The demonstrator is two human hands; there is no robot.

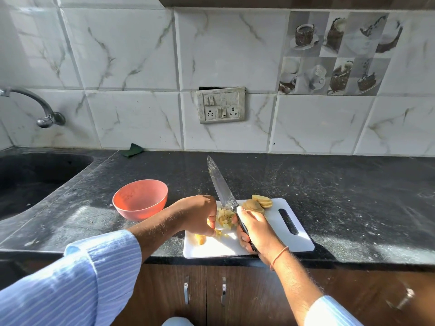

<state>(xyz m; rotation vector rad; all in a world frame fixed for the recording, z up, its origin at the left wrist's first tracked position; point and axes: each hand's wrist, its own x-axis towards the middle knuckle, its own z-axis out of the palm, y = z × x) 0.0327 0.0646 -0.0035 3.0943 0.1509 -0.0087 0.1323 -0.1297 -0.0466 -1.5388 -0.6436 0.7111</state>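
A white cutting board (277, 236) lies at the front edge of the black counter. My right hand (255, 228) grips the dark handle of a large knife (220, 184), whose blade points away over the board's far left corner. My left hand (200, 214) is curled over a heap of chopped potato pieces (224, 217) and pinches some of them. One yellow piece (200, 238) lies near the board's front left. A half potato (253, 205) and several slices (263, 200) sit at the board's far edge.
An orange bowl (140, 200) stands on the counter (341, 196) just left of the board. A black sink (30, 177) with a tap (44, 114) is at far left. A green scrub pad (132, 150) lies against the tiled wall; a switch panel (221, 105) is above.
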